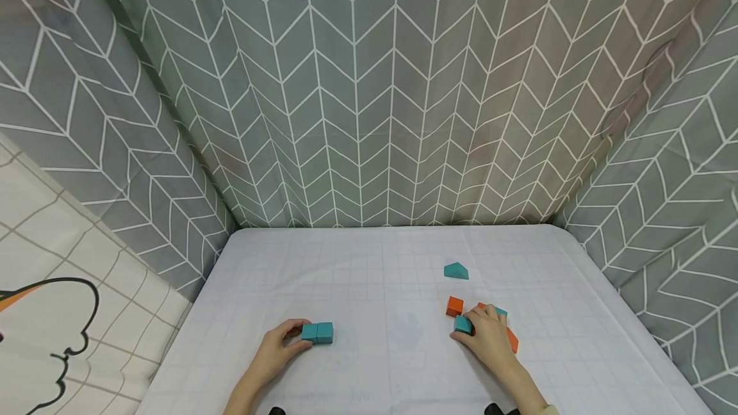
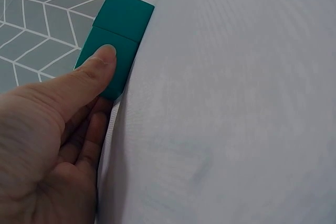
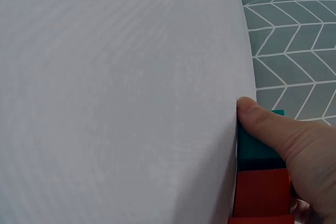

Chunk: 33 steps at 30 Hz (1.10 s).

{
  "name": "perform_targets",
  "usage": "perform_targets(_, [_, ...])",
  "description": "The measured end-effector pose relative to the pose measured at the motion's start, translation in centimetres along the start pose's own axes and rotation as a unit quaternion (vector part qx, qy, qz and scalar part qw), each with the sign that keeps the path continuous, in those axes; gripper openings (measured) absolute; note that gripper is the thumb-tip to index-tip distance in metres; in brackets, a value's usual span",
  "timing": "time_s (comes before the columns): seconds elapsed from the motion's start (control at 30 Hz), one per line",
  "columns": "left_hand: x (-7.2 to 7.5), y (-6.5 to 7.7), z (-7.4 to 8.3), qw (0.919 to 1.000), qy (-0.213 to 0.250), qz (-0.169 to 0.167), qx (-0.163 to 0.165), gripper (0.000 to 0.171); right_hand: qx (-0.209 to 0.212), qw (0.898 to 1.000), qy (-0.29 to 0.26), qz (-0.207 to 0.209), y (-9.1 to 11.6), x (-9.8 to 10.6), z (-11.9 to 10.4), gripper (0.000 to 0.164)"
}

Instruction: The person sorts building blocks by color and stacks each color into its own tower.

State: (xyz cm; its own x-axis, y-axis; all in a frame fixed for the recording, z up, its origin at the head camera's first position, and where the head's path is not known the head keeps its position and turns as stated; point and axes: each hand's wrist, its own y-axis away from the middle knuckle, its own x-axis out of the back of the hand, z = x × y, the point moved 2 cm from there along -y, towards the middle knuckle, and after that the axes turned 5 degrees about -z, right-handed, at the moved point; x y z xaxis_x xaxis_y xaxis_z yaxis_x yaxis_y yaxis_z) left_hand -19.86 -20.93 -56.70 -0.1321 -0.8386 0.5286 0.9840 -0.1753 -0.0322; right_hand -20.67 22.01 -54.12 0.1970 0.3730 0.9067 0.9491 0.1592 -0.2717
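Two teal cubes sit side by side on the white-covered table. My left hand (image 1: 272, 348) pinches the left-hand cube (image 1: 309, 333) between thumb and fingers, while the other cube (image 1: 325, 332) is flush against its right side. In the left wrist view the thumb presses the face of the nearer teal block (image 2: 125, 59). Over on the right, my right hand (image 1: 491, 340) grips another teal cube (image 1: 463, 325), its thumb along the near side. The right wrist view shows that teal block (image 3: 257, 153) beside an orange block (image 3: 262, 192); the fingers behind are mostly hidden.
An orange cube (image 1: 454, 306) lies just beyond the right hand. An orange piece (image 1: 512, 341) and a teal piece (image 1: 501, 311) are partly covered by that hand. Farther back lies a teal slanted block (image 1: 456, 270). Patterned curtains (image 1: 369, 95) surround the table (image 1: 392, 261).
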Motion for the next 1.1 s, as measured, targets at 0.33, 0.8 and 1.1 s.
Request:
perform_targets(0.33, [0.0,0.0,-0.1,1.0,0.005,0.0,-0.009,0.041,0.008,1.0,0.014,0.005,0.0,-0.2,0.1,0.04])
perform_targets(0.8, [0.1,0.1,0.1,0.9999,0.004,0.003,-0.015,0.04,-0.001,0.999,0.021,-0.028,0.1,0.2,-0.2,0.037])
perform_targets(1.1, [0.2,0.1,0.2,0.9998,0.011,0.001,-0.017,0.039,-0.011,1.0,-0.02,-0.018,-0.2,1.1,-0.6,0.031])
